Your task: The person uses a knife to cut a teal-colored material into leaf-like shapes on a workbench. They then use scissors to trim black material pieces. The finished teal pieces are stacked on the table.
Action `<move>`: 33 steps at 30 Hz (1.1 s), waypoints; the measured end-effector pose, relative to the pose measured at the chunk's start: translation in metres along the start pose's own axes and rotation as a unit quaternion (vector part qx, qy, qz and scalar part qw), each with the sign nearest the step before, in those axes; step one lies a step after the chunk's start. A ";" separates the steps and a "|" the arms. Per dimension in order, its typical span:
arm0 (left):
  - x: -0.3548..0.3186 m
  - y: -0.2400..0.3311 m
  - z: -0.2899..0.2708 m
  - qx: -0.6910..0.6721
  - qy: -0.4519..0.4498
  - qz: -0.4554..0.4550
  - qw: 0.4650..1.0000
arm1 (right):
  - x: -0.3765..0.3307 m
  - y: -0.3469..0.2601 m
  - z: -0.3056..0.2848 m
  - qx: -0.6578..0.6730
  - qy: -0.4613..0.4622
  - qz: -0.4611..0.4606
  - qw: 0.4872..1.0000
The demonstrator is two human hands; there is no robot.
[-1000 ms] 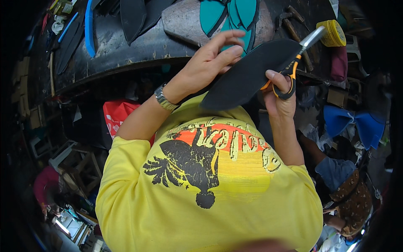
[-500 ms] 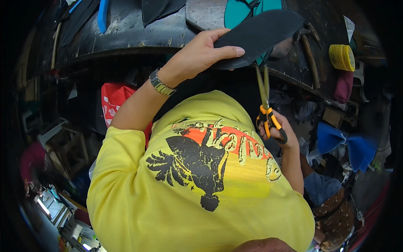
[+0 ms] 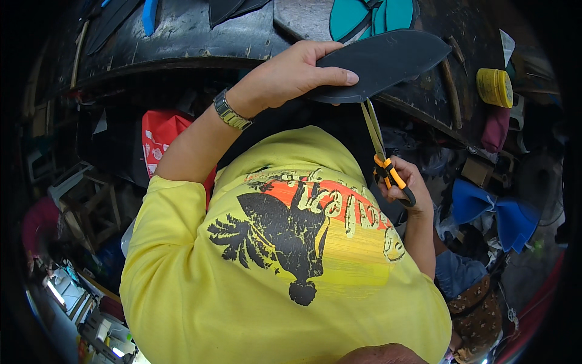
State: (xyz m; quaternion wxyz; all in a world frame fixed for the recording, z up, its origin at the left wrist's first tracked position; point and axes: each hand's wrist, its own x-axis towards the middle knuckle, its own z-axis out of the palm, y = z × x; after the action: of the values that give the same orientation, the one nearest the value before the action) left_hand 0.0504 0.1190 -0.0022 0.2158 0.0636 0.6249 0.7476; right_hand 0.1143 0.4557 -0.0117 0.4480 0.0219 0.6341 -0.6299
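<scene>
My left hand (image 3: 303, 70), with a metal watch (image 3: 229, 111) on its wrist, pinches a black sole-shaped sheet (image 3: 388, 60) by its left end, thumb on top. The sheet is held out over the bench's near edge. Below it my right hand (image 3: 407, 185) grips scissors (image 3: 388, 170) with orange and black handles, its fingers around them. The blades (image 3: 372, 124) point up, nearly together, and their tips meet the sheet's near edge. Whether the tips lie under or on the sheet is hard to tell.
Teal cut pieces (image 3: 376, 18) lie on a pale block (image 3: 303, 21) at the back of the dark bench (image 3: 194, 45). To the right are a wooden-handled tool (image 3: 450, 91) and a yellow tub (image 3: 495, 87). A red bag (image 3: 162, 136) hangs left; blue sheet pieces (image 3: 497, 212) sit lower right.
The black sheet has tilted and come slightly lower and to the right with my left hand. The scissor blades have drawn closer together, their tips now at the sheet's edge.
</scene>
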 end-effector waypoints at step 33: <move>0.000 -0.003 0.001 0.020 -0.015 0.023 0.999 | 0.005 0.018 -0.001 0.095 -0.033 -0.008 0.995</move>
State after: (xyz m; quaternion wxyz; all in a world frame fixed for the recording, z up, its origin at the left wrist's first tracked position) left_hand 0.0511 0.1207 -0.0044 0.2065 0.0933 0.6351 0.7385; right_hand 0.1215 0.4569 -0.0292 0.4595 0.0386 0.5563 -0.6913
